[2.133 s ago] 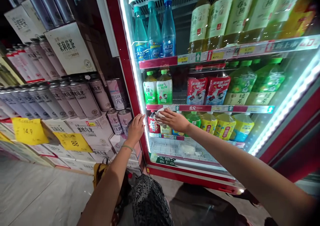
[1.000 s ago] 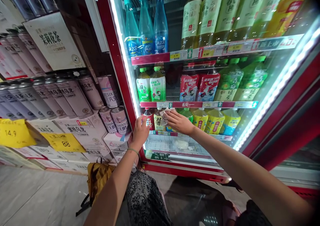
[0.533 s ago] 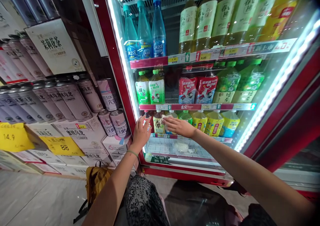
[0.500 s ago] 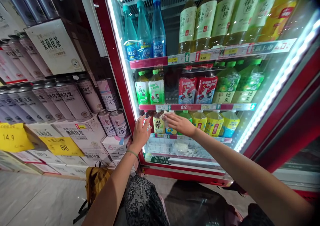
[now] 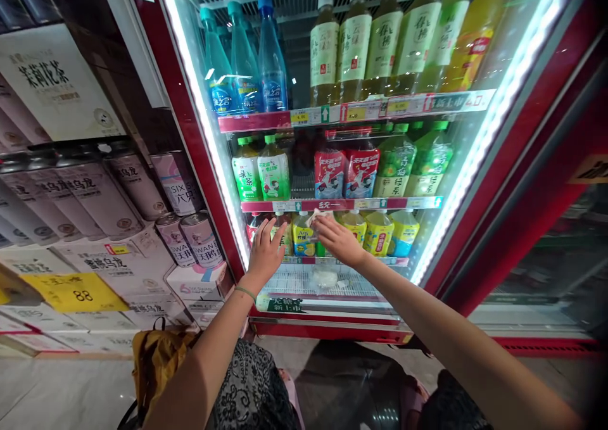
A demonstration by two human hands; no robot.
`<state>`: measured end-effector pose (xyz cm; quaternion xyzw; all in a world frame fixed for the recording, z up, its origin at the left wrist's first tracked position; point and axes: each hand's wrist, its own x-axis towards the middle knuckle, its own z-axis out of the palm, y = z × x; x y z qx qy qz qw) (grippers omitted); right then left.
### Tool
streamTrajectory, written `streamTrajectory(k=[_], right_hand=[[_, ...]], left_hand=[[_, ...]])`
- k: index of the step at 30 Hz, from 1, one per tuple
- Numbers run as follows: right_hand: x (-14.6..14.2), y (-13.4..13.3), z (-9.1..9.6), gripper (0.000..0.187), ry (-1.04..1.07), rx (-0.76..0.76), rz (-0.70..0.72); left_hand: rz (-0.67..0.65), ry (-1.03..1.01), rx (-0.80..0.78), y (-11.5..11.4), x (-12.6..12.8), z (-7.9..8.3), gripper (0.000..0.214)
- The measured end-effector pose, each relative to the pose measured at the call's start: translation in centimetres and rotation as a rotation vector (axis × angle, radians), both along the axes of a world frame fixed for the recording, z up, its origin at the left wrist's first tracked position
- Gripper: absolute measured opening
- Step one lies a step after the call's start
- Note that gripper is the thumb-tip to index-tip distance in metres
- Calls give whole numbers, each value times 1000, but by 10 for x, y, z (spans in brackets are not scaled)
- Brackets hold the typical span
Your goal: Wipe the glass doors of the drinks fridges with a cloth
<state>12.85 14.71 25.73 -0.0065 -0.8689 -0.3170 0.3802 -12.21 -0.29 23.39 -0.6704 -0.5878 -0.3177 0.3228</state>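
A lit drinks fridge stands before me, its front glass showing faint reflections. My left hand (image 5: 266, 252) is raised at the lower bottle row with fingers spread, and holds nothing. It partly hides a bottle with a pale label (image 5: 281, 222); whether it touches the glass I cannot tell. My right hand (image 5: 339, 239) lies fairly flat at the same row, its fingers over a crumpled white cloth or tissue (image 5: 315, 215) just under the shelf strip (image 5: 342, 204). Between the hands shows a yellow-and-blue lemon drink bottle (image 5: 304, 235). Behind my right hand, a green bottle is mostly hidden.
Green tea bottles (image 5: 273, 171) and red-labelled drinks (image 5: 329, 171) fill part of the middle shelf. A clear plastic lump (image 5: 323, 279) lies on the bottom rack (image 5: 280, 279). Stacked cans and boxes (image 5: 114, 262) stand left, a mustard backpack (image 5: 161, 360) beside my leg.
The view has swung right, so the fridge sits further left in it. Both hands have moved slightly right along the bottle row, and the lemon drink bottle now shows between them.
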Motion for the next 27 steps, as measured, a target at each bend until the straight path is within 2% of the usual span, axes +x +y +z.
streamTrajectory(k=[3, 7, 9, 13, 14, 16, 18, 21, 23, 27], right_hand=[[27, 6, -1, 36, -121, -1, 53], [59, 14, 6, 49, 178, -118, -91], [68, 14, 6, 51, 246, -152, -116], [88, 12, -5, 57, 25, -114, -52], [94, 13, -8, 58, 12, -122, -56], [103, 14, -13, 60, 141, -178, -111], [101, 13, -19, 64, 369, -268, -170], [73, 5, -35, 69, 591, -379, -172], [49, -6, -51, 71, 510, -405, -121], [20, -26, -78, 73, 46, -353, -11]], left_hand=[[-10, 1, -4, 4, 12, 0, 64], [-22, -12, 34, 12, 32, 0, 66], [-33, -29, 62, 19, 45, -2, 65], [-27, -84, 147, 33, 61, -15, 65], [-11, -91, 172, 36, 62, -18, 66], [19, -74, 198, 40, 59, -22, 67], [32, -31, 194, 41, 55, -23, 68], [45, -1, 167, 36, 48, -25, 69], [62, -5, 140, 30, 44, -29, 67], [96, -33, 94, 16, 29, -47, 67]])
